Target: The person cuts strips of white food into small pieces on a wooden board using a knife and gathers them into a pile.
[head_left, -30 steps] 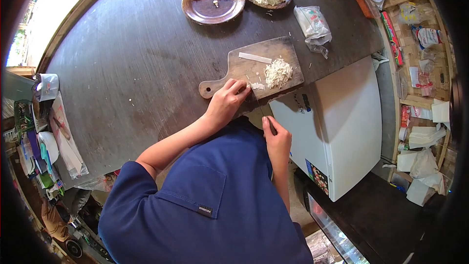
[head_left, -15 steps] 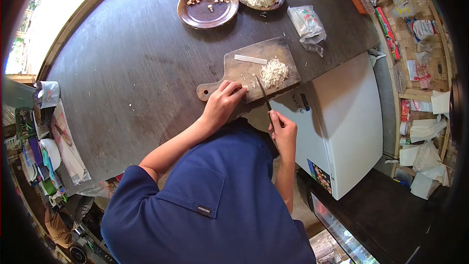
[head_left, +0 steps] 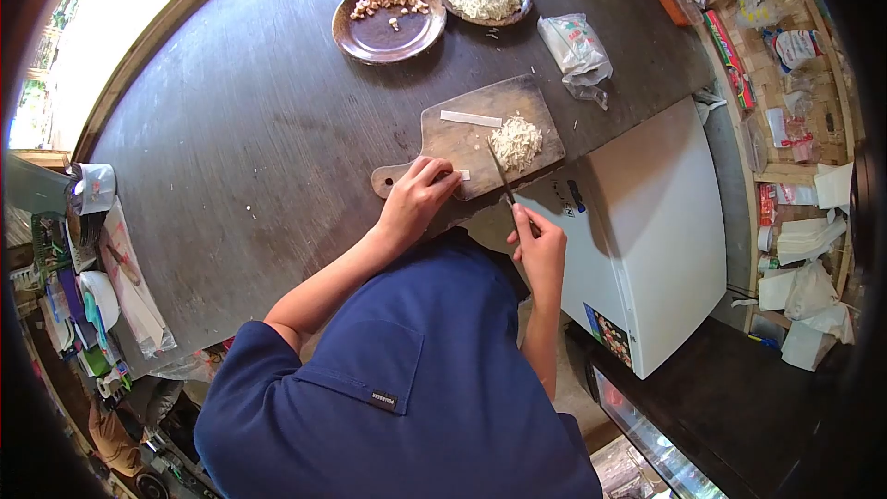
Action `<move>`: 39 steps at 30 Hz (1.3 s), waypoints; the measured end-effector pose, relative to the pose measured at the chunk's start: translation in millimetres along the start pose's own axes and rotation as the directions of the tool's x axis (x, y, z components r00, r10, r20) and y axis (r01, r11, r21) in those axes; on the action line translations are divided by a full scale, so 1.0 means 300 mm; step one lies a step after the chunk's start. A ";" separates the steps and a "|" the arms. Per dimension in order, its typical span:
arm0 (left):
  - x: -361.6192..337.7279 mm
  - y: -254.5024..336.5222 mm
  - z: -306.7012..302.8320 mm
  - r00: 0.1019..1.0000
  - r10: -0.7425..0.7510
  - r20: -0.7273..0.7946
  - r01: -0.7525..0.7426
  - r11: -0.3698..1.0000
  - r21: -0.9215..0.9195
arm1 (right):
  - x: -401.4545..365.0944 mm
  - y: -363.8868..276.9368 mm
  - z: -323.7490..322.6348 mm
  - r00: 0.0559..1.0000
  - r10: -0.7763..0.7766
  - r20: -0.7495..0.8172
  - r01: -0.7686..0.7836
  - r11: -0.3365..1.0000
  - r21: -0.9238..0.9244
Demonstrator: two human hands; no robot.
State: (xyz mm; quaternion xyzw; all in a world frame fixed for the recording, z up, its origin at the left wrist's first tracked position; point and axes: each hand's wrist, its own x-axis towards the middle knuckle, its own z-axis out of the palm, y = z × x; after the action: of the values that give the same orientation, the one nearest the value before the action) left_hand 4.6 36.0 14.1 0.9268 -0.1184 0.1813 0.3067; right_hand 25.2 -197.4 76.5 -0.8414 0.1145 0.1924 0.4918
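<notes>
My left hand (head_left: 418,196) presses a short white piece (head_left: 463,175) against the wooden cutting board (head_left: 443,140), its fingers bent together near the handle end. My right hand (head_left: 540,246) is closed around the handle of a knife (head_left: 501,173), whose blade points up the board beside a pile of thin white shreds (head_left: 516,142). A long white strip (head_left: 471,119) lies across the upper part of the board. Some small bits are scattered near the blade.
Beyond the board stand a brown plate (head_left: 370,44) with small brown pieces and a dish (head_left: 528,7) heaped with white shreds. A plastic-wrapped packet (head_left: 575,44) lies to their right. A white fridge-like appliance (head_left: 661,249) stands right of the dark table (head_left: 231,166).
The knife blade has shifted away from my left fingers, toward the shred pile. More of the white piece shows beside my left fingertips. The view has shifted slightly.
</notes>
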 end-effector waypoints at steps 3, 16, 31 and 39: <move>0.021 0.008 0.034 0.999 0.005 0.042 -0.004 1.000 -0.026 | -0.037 0.005 -0.006 1.000 -0.025 0.004 0.025 1.000 0.014; 0.066 0.030 0.042 0.991 0.032 0.127 -0.032 0.999 0.003 | -0.094 0.098 0.058 0.975 -0.172 -0.138 0.145 0.971 -0.189; 0.066 0.044 0.046 0.994 0.023 0.107 -0.025 1.000 0.013 | -0.050 0.049 0.073 0.958 -0.243 -0.150 0.198 0.944 -0.266; 0.062 0.031 0.049 0.991 0.056 0.120 -0.066 0.995 0.080 | -0.096 0.076 0.050 0.948 -0.262 -0.181 0.200 0.932 -0.301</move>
State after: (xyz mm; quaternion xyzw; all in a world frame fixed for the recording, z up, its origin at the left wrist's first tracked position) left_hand 22.3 17.6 15.6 0.9438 -0.1569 0.1407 0.2545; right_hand -12.6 -195.3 64.7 -0.9259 0.0392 0.0540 0.3720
